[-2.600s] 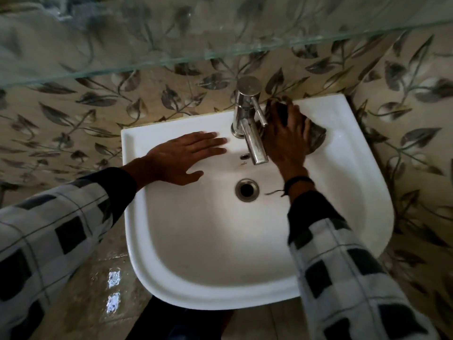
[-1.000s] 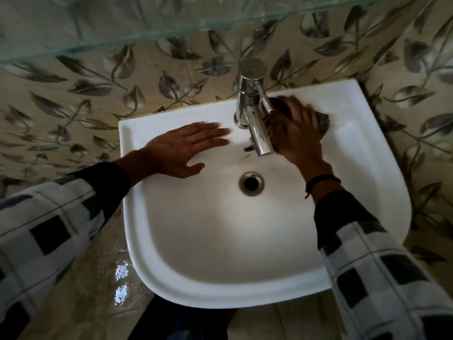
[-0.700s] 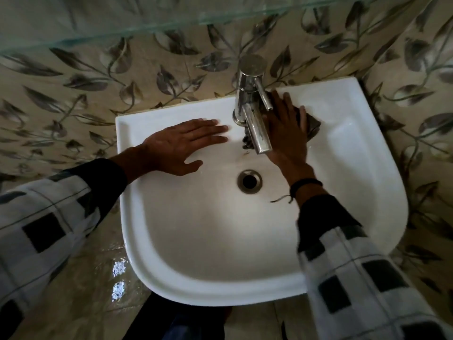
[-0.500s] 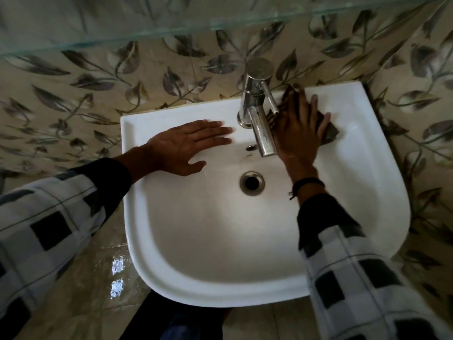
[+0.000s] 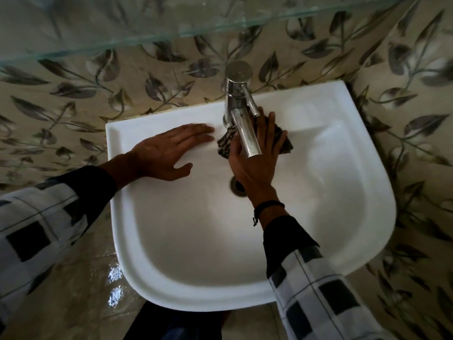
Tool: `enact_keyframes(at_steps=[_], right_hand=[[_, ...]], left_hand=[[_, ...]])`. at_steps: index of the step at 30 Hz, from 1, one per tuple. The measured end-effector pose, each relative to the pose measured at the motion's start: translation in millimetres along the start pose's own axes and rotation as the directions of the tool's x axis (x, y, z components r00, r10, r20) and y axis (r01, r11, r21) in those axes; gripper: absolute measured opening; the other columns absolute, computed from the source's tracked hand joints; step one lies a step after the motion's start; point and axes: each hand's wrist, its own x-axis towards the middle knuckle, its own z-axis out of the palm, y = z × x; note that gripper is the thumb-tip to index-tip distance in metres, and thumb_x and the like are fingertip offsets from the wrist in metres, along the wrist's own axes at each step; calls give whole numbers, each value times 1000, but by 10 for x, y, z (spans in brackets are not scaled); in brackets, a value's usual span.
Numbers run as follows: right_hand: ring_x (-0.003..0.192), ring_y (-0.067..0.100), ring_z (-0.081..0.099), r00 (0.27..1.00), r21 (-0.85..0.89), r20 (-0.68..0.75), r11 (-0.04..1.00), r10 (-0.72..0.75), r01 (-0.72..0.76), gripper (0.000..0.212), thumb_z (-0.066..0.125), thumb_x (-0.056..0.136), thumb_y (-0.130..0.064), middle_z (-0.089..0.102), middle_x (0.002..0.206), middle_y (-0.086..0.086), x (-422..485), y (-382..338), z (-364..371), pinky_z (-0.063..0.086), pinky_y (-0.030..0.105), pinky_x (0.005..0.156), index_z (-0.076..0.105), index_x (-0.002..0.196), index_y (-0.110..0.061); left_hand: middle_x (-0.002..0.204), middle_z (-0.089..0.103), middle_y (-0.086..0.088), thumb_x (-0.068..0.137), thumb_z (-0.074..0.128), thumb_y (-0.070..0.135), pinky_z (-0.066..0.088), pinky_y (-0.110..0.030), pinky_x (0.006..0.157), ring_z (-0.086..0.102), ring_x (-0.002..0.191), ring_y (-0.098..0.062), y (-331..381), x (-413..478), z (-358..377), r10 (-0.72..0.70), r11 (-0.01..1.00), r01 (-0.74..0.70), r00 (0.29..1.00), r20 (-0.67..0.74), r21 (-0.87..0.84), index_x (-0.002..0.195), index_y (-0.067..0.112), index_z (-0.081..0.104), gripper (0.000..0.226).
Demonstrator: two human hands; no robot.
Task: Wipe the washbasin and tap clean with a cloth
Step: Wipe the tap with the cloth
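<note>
A white washbasin (image 5: pixel 331 182) is fixed to the leaf-patterned wall. A chrome tap (image 5: pixel 241 111) rises at its back rim, spout pointing toward me. My right hand (image 5: pixel 255 163) lies flat on a dark checked cloth (image 5: pixel 225 143), pressing it on the basin ledge under the spout; cloth corners stick out left and right of the hand. The hand partly covers the drain (image 5: pixel 236 186). My left hand (image 5: pixel 166 153) rests flat on the basin's back-left ledge, fingers spread, holding nothing.
A glass shelf (image 5: pixel 147 28) juts out from the wall above the basin. Glossy floor tiles (image 5: pixel 81 285) show below the basin on the left. The wall closes in at the basin's right side.
My right hand has slid the cloth leftward from the right of the tap to beneath the spout. The left hand has stayed put.
</note>
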Motion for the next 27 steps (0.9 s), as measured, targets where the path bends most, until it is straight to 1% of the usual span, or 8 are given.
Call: enact_keyframes(at_steps=[7,11,13,15,18,20,23,27], right_hand=[[150,34,27,995,-55,82,997,51,-47,64,42,98,-43,38,158,13,16,7,-7,16,66,118,38,152,-8],[152,36,18,977,-86,100,980,188,-179,65,38,99,-38,30,162,14,18,-215,77,13,61,121,32,155,-6],[152,36,17,973,-95,118,978,196,-186,66,38,99,-39,29,162,16,18,-277,105,12,61,121,31,155,-5],[152,36,19,978,-107,139,984,156,-142,66,39,100,-41,31,161,16,12,-203,77,13,61,121,33,154,-5],[149,38,28,991,-137,127,990,-29,47,59,39,104,-38,37,157,19,27,109,11,16,67,118,38,152,-5],[152,36,20,962,-208,238,960,-134,185,59,31,103,-36,29,162,15,126,279,-51,8,69,118,30,156,-11],[154,32,10,883,-216,428,927,-191,306,72,27,91,-45,20,166,7,378,383,-159,-2,63,119,26,158,-19],[150,34,24,786,-67,566,936,-248,344,62,29,96,-40,33,160,15,770,473,-293,15,51,124,49,145,-8]], left_hand=[[158,35,-14,90,67,28,31,-41,121,27,150,-29,23,-21,4,-26,1000,26,1000,-2,13,152,8,36,72],[156,38,-16,91,64,28,32,-43,120,29,149,-31,9,-23,-9,-4,1000,4,1000,-23,27,150,5,40,68],[154,40,-18,91,64,27,31,-42,121,30,148,-33,0,-22,-3,16,999,-15,999,-40,33,148,2,42,66],[153,40,-19,91,64,26,29,-39,122,30,148,-33,3,-25,9,21,999,-19,998,-55,32,148,1,43,65],[154,39,-18,90,65,25,21,-29,123,29,148,-31,27,-20,18,1,1000,-1,999,-44,7,148,3,42,67],[154,38,-17,90,65,26,16,-24,123,28,148,-30,9,-31,7,-11,1000,11,999,-32,-11,150,4,41,68],[154,38,-18,90,63,27,22,-32,123,28,149,-31,-14,-30,3,11,1000,-11,999,-38,-16,150,4,41,68],[153,39,-20,90,64,26,27,-41,122,28,149,-34,-32,-26,23,30,999,-31,998,-46,-12,148,1,41,67]])
